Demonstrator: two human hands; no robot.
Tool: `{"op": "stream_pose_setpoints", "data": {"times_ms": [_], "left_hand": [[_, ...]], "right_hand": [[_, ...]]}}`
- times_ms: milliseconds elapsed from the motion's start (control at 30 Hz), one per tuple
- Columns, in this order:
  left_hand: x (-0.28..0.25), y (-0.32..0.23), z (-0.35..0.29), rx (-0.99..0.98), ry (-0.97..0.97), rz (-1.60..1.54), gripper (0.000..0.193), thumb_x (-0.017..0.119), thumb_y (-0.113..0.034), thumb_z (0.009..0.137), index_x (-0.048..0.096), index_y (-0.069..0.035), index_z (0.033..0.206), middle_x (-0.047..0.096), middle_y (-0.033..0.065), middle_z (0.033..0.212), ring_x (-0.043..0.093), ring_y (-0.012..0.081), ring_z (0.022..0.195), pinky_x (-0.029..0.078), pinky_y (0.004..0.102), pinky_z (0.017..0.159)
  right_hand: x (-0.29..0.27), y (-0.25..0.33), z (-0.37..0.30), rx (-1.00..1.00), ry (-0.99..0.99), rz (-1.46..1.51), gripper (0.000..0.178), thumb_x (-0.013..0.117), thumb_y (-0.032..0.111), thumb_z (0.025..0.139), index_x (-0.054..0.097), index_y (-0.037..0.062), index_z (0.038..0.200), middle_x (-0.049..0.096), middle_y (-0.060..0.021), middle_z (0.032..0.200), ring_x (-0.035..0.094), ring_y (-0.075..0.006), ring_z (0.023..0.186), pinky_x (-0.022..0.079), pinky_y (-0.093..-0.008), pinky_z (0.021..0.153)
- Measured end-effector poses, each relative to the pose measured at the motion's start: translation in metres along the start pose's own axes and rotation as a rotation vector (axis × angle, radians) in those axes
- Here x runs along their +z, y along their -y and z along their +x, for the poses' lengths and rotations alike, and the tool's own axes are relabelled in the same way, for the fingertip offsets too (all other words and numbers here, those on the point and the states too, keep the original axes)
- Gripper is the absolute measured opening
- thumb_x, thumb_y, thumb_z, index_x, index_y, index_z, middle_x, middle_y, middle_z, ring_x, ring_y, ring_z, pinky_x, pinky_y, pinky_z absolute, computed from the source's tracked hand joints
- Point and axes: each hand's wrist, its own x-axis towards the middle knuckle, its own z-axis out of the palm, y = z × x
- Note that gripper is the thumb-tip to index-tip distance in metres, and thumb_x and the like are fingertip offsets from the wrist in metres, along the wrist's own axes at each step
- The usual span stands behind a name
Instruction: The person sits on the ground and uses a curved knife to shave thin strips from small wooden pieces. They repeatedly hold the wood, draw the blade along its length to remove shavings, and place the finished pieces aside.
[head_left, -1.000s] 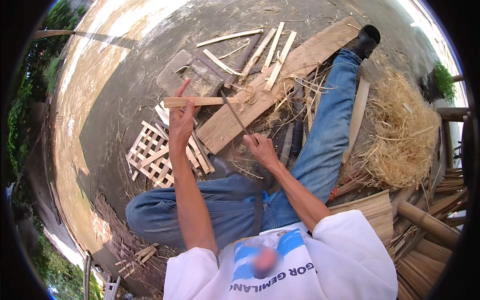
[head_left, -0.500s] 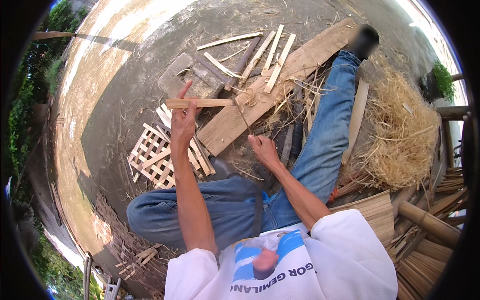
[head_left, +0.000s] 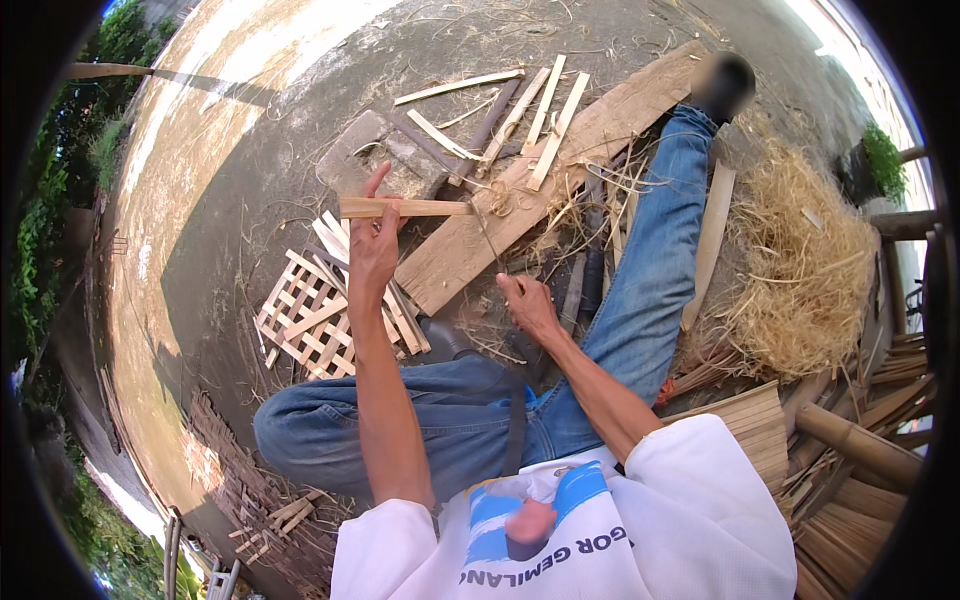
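Note:
My left hand [head_left: 373, 245] grips a flat bamboo strip [head_left: 425, 208], held level above the ground, with one finger stretched out past it. My right hand [head_left: 530, 305] is closed on the handle of a knife [head_left: 487, 237], the handle mostly hidden in the fist. The thin blade points up and left, and its far end meets the strip's right end. Beneath the strip's right end lies a wide wooden plank [head_left: 480, 255] running up to my shod right foot. Just left of my left forearm, a woven bamboo lattice [head_left: 305, 315] rests on the ground.
Several cut strips [head_left: 556, 130] lie across and beside the plank. A stone block [head_left: 365, 140] sits beyond my left hand. A heap of pale shavings [head_left: 800, 260] spreads right of my jeans-clad leg [head_left: 655, 230]. Bamboo poles [head_left: 860, 445] lie at the lower right.
The bamboo strip has shifted slightly right along with my left hand. My right hand and the knife stay almost in place, with the blade still at the strip's end.

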Motion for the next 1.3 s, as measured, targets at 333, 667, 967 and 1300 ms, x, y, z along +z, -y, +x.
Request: {"op": "stream_pose_setpoints", "data": {"times_ms": [333, 667, 967, 1300], "left_hand": [[-0.046, 0.015, 0.011, 0.054, -0.434, -0.567, 0.038, 0.074, -0.027, 0.097, 0.063, 0.002, 0.12, 0.072, 0.0136, 0.113, 0.071, 0.0165, 0.098, 0.061, 0.0295, 0.084], [-0.043, 0.013, 0.006, -0.19, -0.22, -1.385, 0.065, 0.032, -0.055, 0.11, 0.058, 0.003, 0.123, 0.032, -0.0023, 0.07, 0.033, 0.0111, 0.059, 0.036, 0.0287, 0.055], [-0.034, 0.002, 0.002, -0.107, -0.193, -1.364, 0.074, 0.026, -0.06, 0.109, 0.059, 0.005, 0.124, 0.028, -0.0019, 0.071, 0.028, 0.0111, 0.06, 0.032, 0.0268, 0.054], [-0.037, 0.009, 0.006, -0.109, -0.284, -1.2, 0.073, 0.019, -0.058, 0.111, 0.059, 0.0, 0.128, 0.025, -0.0037, 0.068, 0.027, 0.0092, 0.057, 0.033, 0.025, 0.051]], "right_hand": [[-0.016, 0.019, -0.005, 0.168, 0.066, 0.049, 0.058, 0.056, 0.055, 0.102, 0.065, -0.0004, 0.087, 0.062, -0.0091, 0.063, 0.065, -0.0188, 0.057, 0.052, -0.0368, 0.057], [-0.046, 0.134, -0.023, -0.146, 0.387, 0.34, 0.065, 0.039, 0.054, 0.11, 0.067, -0.0027, 0.128, 0.07, -0.0153, 0.118, 0.064, -0.0221, 0.111, 0.049, -0.0366, 0.097], [-0.026, 0.15, -0.074, 0.033, 0.689, 0.373, 0.041, 0.058, 0.043, 0.106, 0.068, 0.0045, 0.095, 0.054, 0.0049, 0.069, 0.048, -0.0054, 0.059, 0.04, -0.0223, 0.057], [-0.041, 0.098, -0.083, 0.105, 0.576, 0.327, 0.052, 0.057, 0.049, 0.105, 0.052, 0.0115, 0.07, 0.045, 0.0063, 0.062, 0.041, -0.0039, 0.054, 0.032, -0.023, 0.049]]}}
